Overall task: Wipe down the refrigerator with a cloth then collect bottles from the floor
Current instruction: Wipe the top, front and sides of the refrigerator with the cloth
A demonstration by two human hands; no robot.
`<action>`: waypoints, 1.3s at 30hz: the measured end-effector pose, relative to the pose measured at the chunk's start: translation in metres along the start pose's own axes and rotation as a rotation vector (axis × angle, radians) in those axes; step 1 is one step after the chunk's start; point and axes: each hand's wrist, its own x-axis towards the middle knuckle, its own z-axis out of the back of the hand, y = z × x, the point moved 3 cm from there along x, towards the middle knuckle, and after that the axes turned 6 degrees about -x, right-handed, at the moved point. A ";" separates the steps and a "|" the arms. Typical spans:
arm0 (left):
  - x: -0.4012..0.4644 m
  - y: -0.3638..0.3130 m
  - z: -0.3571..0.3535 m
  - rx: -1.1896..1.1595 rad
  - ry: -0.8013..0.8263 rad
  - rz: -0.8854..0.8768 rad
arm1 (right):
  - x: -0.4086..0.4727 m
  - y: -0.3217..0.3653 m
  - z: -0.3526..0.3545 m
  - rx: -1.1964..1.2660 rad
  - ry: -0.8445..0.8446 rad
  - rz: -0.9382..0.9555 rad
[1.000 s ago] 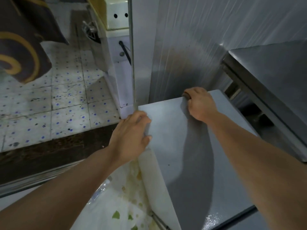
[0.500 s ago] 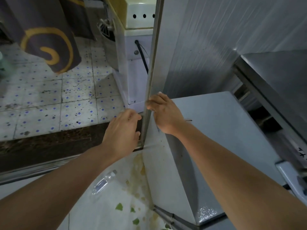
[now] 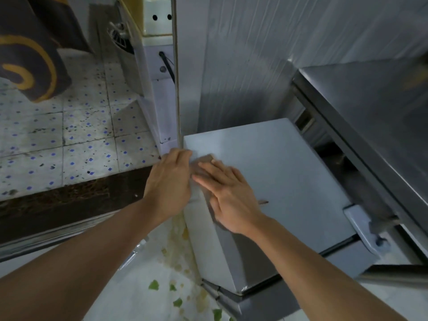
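The grey refrigerator [image 3: 289, 172] stands below me, seen from above. My left hand [image 3: 169, 179] curls over its top left corner, near the metal door frame. My right hand [image 3: 228, 193] lies flat on the top with fingers spread, beside the left hand. A blurred brownish patch [image 3: 205, 159] shows at the right fingertips; I cannot tell if it is a cloth. A clear plastic bottle [image 3: 135, 253] lies on the white floor left of the refrigerator, mostly hidden by my left forearm.
Green leaf scraps [image 3: 154, 284] and yellowish stains lie on the floor beside the refrigerator. A steel table [image 3: 370, 100] stands close on the right. Beyond the metal door frame [image 3: 177, 89] are a white appliance [image 3: 162, 93], a blue-dotted tiled floor [image 3: 69, 147] and a hanging dark fabric [image 3: 27, 66].
My right hand slid from the top's far edge to the left corner and now lies flat beside the left hand. My left hand has stayed at the corner.
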 end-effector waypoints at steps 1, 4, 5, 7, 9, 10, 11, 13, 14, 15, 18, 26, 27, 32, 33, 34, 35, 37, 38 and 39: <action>0.002 -0.001 -0.003 0.002 -0.002 -0.004 | 0.003 -0.016 -0.001 -0.018 0.002 -0.054; 0.009 -0.006 -0.014 0.037 0.037 -0.073 | 0.006 -0.087 0.002 -0.080 0.018 -0.283; 0.010 -0.008 -0.017 0.047 0.049 -0.101 | 0.002 -0.113 0.004 -0.118 0.026 -0.350; 0.014 -0.012 -0.023 0.071 0.044 -0.129 | -0.008 -0.160 0.010 -0.179 0.051 -0.485; 0.015 -0.013 -0.025 0.090 0.029 -0.126 | -0.017 -0.188 0.015 -0.177 0.069 -0.614; 0.015 -0.012 -0.024 0.096 0.026 -0.125 | -0.019 -0.194 0.016 -0.160 0.058 -0.664; 0.015 -0.011 -0.024 0.098 0.027 -0.129 | -0.018 -0.194 0.016 -0.146 0.040 -0.703; 0.015 -0.011 -0.023 0.094 0.039 -0.135 | -0.015 -0.173 0.016 -0.133 0.018 -0.718; 0.015 -0.011 -0.023 0.092 0.043 -0.130 | -0.015 -0.155 0.015 -0.121 0.014 -0.680; 0.015 -0.012 -0.023 0.093 0.045 -0.120 | -0.016 -0.132 0.013 -0.092 0.004 -0.614; 0.016 -0.016 -0.025 0.123 0.036 -0.080 | -0.033 -0.056 0.003 -0.009 -0.016 -0.354; 0.007 -0.030 -0.034 0.102 -0.036 -0.088 | -0.072 -0.122 0.016 -0.169 0.080 -0.470; 0.003 -0.035 -0.036 0.092 -0.048 -0.120 | -0.077 -0.143 0.019 -0.200 0.103 -0.551; -0.016 -0.048 -0.041 0.071 -0.079 -0.219 | -0.089 -0.182 0.029 -0.097 0.061 -0.857; -0.018 -0.048 -0.041 0.068 -0.083 -0.226 | -0.088 -0.177 0.029 -0.076 0.040 -0.896; -0.019 -0.047 -0.040 0.061 -0.087 -0.231 | -0.089 -0.169 0.030 -0.075 0.029 -0.909; -0.020 -0.047 -0.039 0.052 -0.088 -0.236 | -0.091 -0.156 0.029 -0.089 0.023 -0.885; -0.022 -0.046 -0.039 0.025 -0.083 -0.238 | -0.100 -0.120 0.023 -0.104 0.004 -0.733; -0.024 -0.045 -0.039 0.013 -0.080 -0.235 | -0.108 -0.104 0.020 -0.096 0.004 -0.639; -0.025 -0.044 -0.040 0.001 -0.075 -0.230 | -0.116 -0.093 0.019 -0.085 0.011 -0.557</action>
